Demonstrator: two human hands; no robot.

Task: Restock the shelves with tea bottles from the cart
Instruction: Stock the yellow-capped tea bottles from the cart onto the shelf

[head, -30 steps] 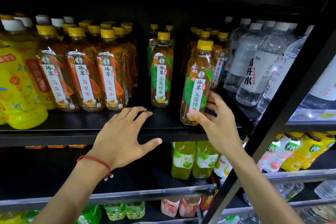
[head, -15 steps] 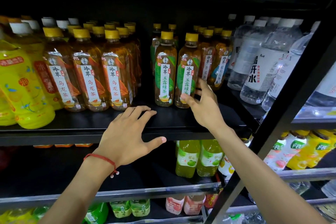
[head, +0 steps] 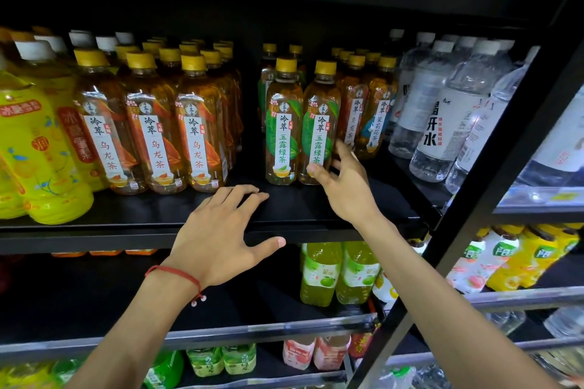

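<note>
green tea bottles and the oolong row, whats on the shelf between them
Nothing: bare black shelf separates the green tea bottles from the oolong row, in the head view.

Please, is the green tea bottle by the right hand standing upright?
Upright: the green tea bottle stands base on the shelf, cap above.

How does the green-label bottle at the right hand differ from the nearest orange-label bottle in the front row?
The green-label bottle has a green leaf label; the orange-label bottle has an orange one. The green-label bottle's tea is pale yellow, the orange-label bottle's darker amber. The right hand holds the green-label bottle low down; the orange-label bottle is untouched. Both stand upright on the same shelf with yellow caps.
</note>
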